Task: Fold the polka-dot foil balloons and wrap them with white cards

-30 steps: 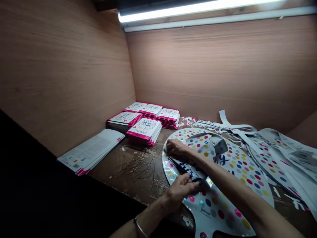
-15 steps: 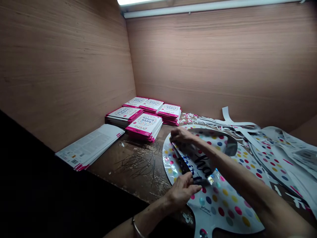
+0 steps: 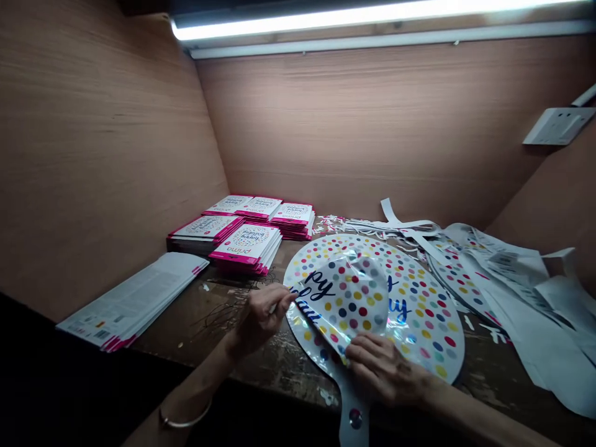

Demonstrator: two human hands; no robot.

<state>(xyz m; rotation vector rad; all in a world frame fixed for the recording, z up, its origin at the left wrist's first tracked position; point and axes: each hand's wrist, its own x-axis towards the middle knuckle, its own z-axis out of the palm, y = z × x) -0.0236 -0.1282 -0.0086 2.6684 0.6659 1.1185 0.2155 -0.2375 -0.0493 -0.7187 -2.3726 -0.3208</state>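
A flat foil balloon [image 3: 354, 292], white with coloured dots and blue lettering, lies folded over on another spread dotted balloon [image 3: 433, 335]. My left hand [image 3: 263, 310] is closed, pinching the left corner of the fold between thumb and fingers. On the lower end of the same folded edge is my right hand [image 3: 386, 369], its bent fingers gripping the foil; its thumb is hidden. Below the hands, a pale balloon tail [image 3: 354, 428] with a round shiny spot hangs past the table's front edge.
Stacks of pink-edged printed packets [image 3: 246, 242] stand at the back left. A fanned pile of printed sleeves [image 3: 135, 301] lies by the left wall. Paper strips [image 3: 410, 226] and white sheets [image 3: 526, 323] cover the right side. Dark thread-like strands lie on the brown table [image 3: 195, 335].
The balloon's fold has been turned over and now lies flatter, dots upward. My left hand has moved up and left to the corner; my right hand has come down to the near edge. The view has shifted.
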